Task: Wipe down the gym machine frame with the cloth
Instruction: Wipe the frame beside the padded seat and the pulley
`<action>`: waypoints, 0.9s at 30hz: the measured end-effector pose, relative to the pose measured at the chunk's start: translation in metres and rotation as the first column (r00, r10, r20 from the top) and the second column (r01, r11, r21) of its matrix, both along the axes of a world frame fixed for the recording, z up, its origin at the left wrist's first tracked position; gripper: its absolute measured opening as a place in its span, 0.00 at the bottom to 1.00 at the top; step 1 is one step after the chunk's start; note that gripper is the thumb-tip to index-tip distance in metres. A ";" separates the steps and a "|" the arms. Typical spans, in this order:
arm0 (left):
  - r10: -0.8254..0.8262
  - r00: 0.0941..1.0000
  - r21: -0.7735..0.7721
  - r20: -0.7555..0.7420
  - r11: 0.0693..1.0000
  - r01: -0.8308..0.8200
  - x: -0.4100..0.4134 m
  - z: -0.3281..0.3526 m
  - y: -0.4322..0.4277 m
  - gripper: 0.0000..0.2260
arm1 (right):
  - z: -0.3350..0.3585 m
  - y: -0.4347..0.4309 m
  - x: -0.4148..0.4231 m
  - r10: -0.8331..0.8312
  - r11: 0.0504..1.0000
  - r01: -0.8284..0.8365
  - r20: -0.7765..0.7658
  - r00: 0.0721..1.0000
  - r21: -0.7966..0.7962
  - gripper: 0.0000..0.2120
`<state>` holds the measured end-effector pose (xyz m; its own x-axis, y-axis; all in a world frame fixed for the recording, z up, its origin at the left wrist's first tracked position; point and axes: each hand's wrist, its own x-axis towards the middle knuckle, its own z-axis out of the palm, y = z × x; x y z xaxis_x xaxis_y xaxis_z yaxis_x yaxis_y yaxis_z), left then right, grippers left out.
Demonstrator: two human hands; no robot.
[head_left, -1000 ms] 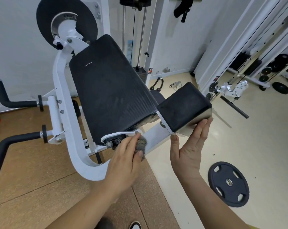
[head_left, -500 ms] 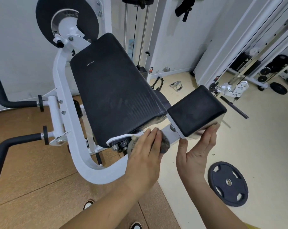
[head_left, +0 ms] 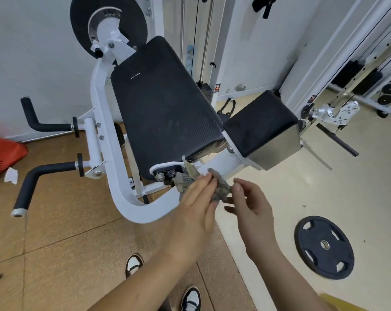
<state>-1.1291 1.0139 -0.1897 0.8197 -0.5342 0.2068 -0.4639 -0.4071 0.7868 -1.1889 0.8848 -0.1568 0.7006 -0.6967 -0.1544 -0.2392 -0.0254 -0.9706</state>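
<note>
Now, left hand [head_left: 196, 198] grip on cloth [head_left: 220, 190], right hand [head_left: 250, 205] grip unclear, beside white frame [head_left: 122, 198]

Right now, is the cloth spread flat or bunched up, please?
Bunched up: the cloth sits crumpled between the left hand and right hand.

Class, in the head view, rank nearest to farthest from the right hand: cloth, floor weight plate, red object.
1. cloth, just left of the right hand.
2. weight plate, floor, lower right.
3. red object, far left edge.
</note>
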 end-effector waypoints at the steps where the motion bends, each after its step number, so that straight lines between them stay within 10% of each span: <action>1: 0.036 0.997 -0.040 -0.065 0.998 -0.039 -0.006 0.008 -0.005 0.22 | 0.004 0.005 -0.002 0.061 0.984 -0.062 0.010 0.998 0.165 0.11; 7: -0.137 0.967 -0.023 -0.213 0.991 0.136 -0.029 0.027 -0.015 0.30 | 0.014 0.004 -0.007 0.165 0.880 -0.187 0.087 0.982 0.437 0.16; 11: -0.224 0.923 -0.144 -0.312 0.972 0.187 -0.022 0.028 0.005 0.27 | 0.000 -0.009 -0.008 -0.215 0.937 0.221 -0.051 0.975 0.272 0.13; 14: 0.025 0.996 -0.033 -0.083 0.999 -0.027 0.001 0.011 0.018 0.22 | 0.005 -0.022 -0.001 -0.382 0.912 0.371 0.030 0.924 0.176 0.11; 27: 0.126 0.970 0.102 0.207 0.983 -0.149 0.042 -0.048 0.029 0.21 | -0.055 0.043 0.041 0.032 0.999 -0.032 -0.054 0.998 0.009 0.08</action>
